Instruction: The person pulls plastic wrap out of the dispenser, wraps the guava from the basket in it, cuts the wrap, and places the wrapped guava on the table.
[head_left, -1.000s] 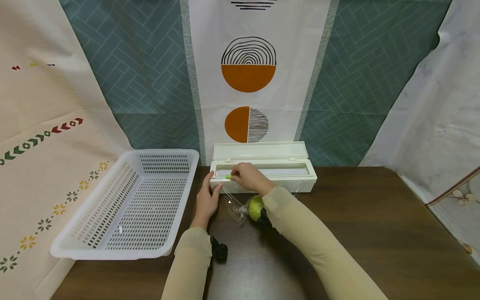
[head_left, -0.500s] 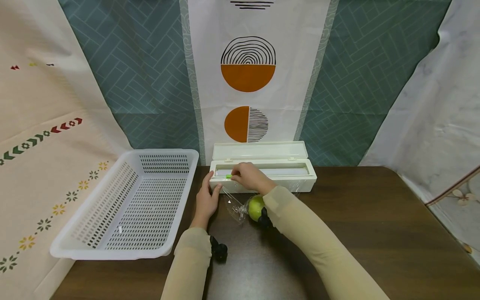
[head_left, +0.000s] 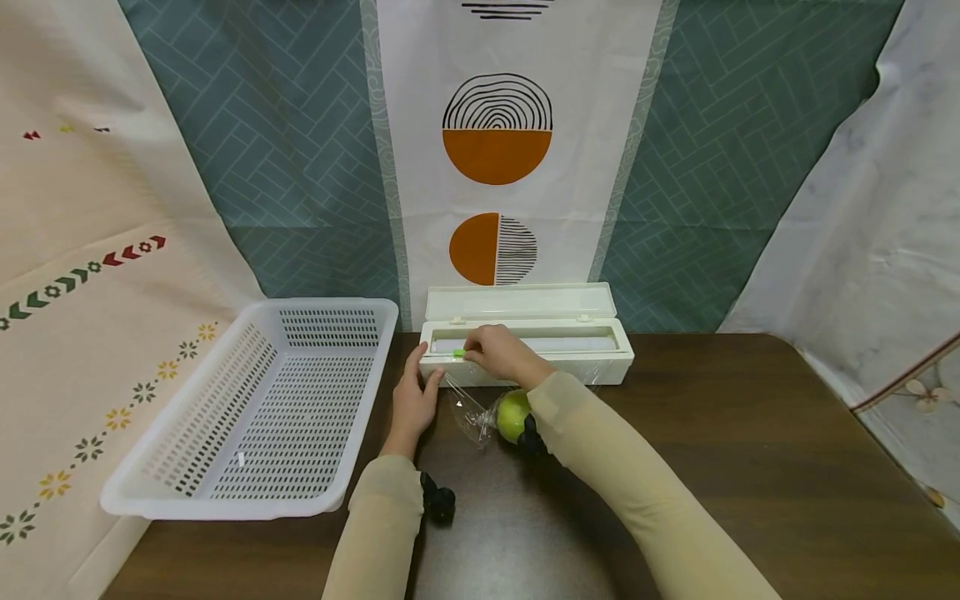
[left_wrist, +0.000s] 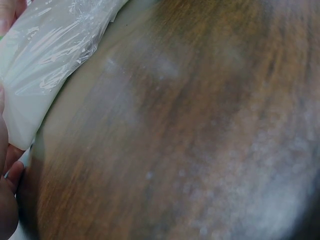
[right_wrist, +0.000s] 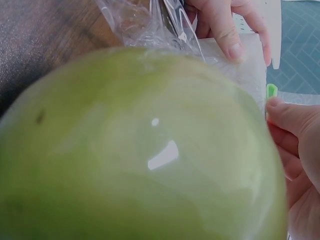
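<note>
A white cling film dispenser (head_left: pixel 525 371) stands on the table with its lid raised and a roll inside. My left hand (head_left: pixel 412 408) grips its left end, thumb on the front face and fingers round the side. With thumb and fingers, my right hand (head_left: pixel 498 354) pinches the small green slide cutter (head_left: pixel 459 353) on the front edge. Clear film (left_wrist: pixel 75 40) hangs down the front of the dispenser. A green apple (head_left: pixel 513 416), with crumpled film (head_left: pixel 474 418) gathered at its left, lies under my right wrist. Seen from the right wrist, this apple (right_wrist: pixel 150 150) fills most of the view.
To the left stands a white perforated basket (head_left: pixel 225 507) with a small white scrap (head_left: pixel 241 459) in it. Patterned cloths (head_left: pixel 315 167) hang behind the dark wooden table (head_left: pixel 750 450).
The green slide cutter and my right hand have shifted very slightly to the right along the dispenser's edge. My left hand stays in place.
</note>
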